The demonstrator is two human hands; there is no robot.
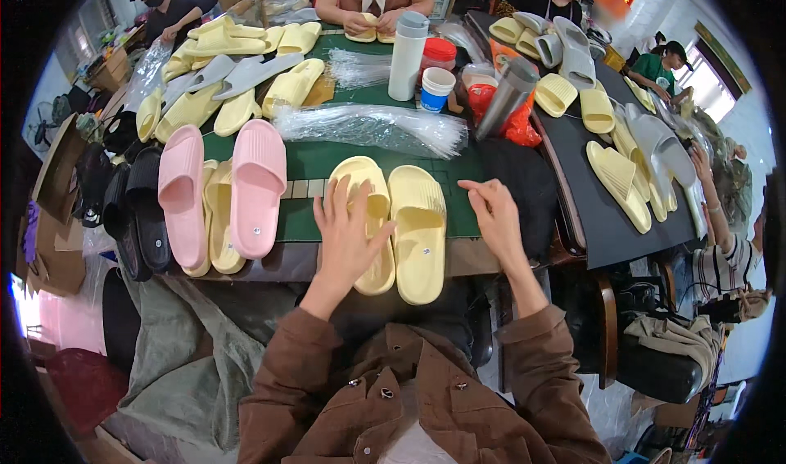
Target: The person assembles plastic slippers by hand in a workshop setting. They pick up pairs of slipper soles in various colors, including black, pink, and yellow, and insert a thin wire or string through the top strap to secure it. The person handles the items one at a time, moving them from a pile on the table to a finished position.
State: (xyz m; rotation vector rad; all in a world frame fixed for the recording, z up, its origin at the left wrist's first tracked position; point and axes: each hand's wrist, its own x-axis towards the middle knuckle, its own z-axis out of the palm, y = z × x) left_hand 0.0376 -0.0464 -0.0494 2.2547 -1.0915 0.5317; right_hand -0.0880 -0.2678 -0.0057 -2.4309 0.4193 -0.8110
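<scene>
A pair of pale yellow slide sandals (419,198) is placed at the front of the bench (296,263), heels projecting past its edge. The left hand (348,227) is spread over the left slide; whether contact is made cannot be told. The right hand (494,210) is loosely bent beside the right slide, nothing visibly held. Light, flexible, non-fragile foam is presumed; each slide is best gripped by the ribbed strap.
</scene>
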